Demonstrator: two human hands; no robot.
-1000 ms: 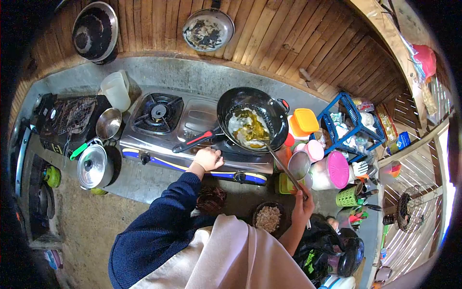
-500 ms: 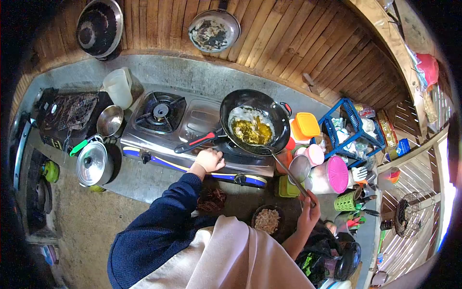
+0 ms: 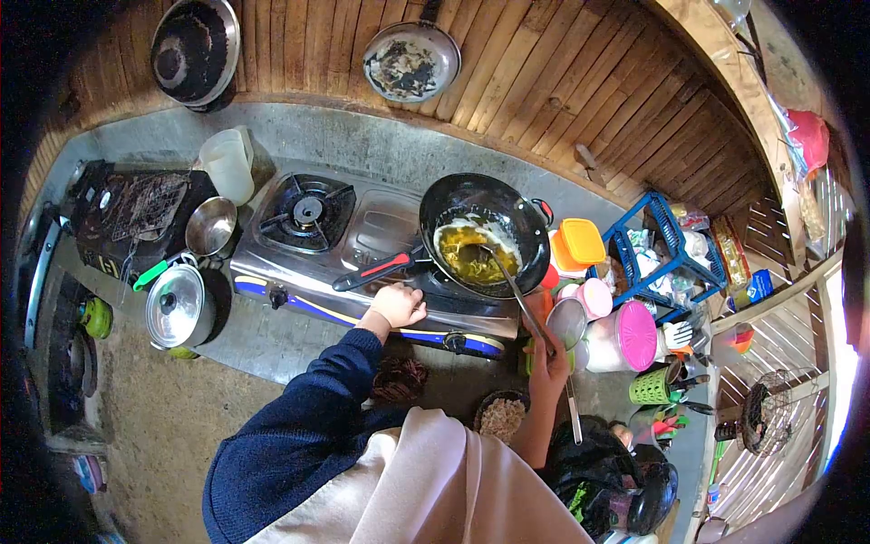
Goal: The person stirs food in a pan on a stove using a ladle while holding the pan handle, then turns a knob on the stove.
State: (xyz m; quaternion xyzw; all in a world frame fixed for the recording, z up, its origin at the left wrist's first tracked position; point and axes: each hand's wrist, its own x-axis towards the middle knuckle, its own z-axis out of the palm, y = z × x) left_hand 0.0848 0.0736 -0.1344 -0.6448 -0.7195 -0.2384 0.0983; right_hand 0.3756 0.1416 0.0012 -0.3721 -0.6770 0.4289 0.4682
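Observation:
My right hand [image 3: 546,363] is closed around the long handle of a metal spatula [image 3: 509,279], gripping it partway along with the handle's end sticking out below. The spatula's head dips into the bubbling yellow contents, edged with white foam, of a black wok [image 3: 437,201]. This wok sits tilted on the right burner of a two-burner gas stove [image 3: 372,213]; its black-and-red handle [image 3: 373,271] points left. Just below that handle, my left hand [image 3: 399,306] rests on the stove's front edge with its fingers curled in, holding nothing.
Left of the stove stand a lidded pot [image 3: 177,306], a small saucepan [image 3: 210,227] and a plastic pitcher [image 3: 227,165]. To the right are an orange container [image 3: 581,242], a pink-lidded tub [image 3: 636,334] and a blue rack [image 3: 675,245]. A bowl of minced-looking food [image 3: 502,417] lies below the stove.
The spatula's head has moved from the wok's near rim into the yellow contents. My right hand has shifted left and slightly up. My left hand stays at the stove edge.

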